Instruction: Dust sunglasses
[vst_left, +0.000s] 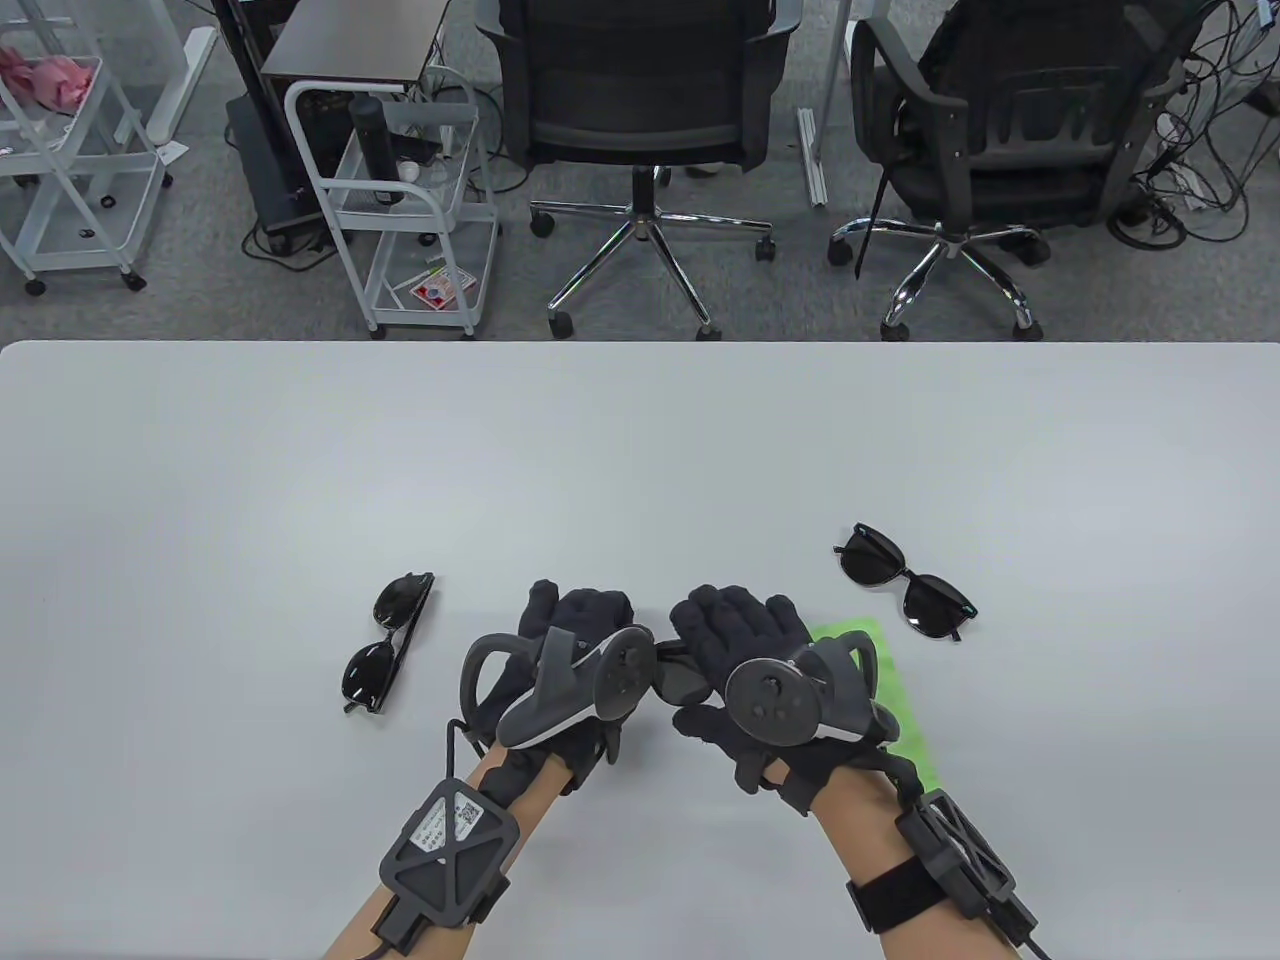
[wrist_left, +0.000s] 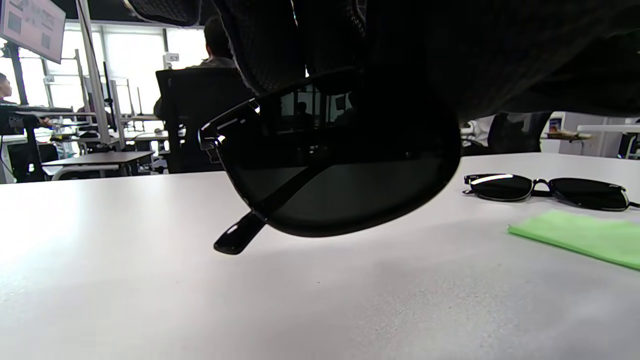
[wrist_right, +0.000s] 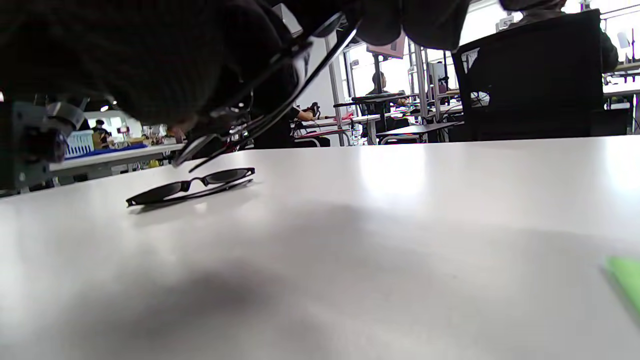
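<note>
Black knit gloves covered both hands, which met near the front edge of the white table (vst_left: 640, 450). The left hand (vst_left: 560, 680) and the right hand (vst_left: 760, 680) together held one pair of dark sunglasses (wrist_left: 340, 170) just above the tabletop, fingers closed over the top of the frame; one folded temple tip hung below the lens. Exactly which fingers pinched the frame could not be told. Green cloth (vst_left: 890, 690) lay flat under and beside the right hand. A second pair of sunglasses (vst_left: 388, 640) lay folded left of the hands. A third pair (vst_left: 905, 592) lay beyond the cloth, to the right. Two office chairs (vst_left: 640, 130) and a white cart (vst_left: 420, 200) stood past the far edge.
</note>
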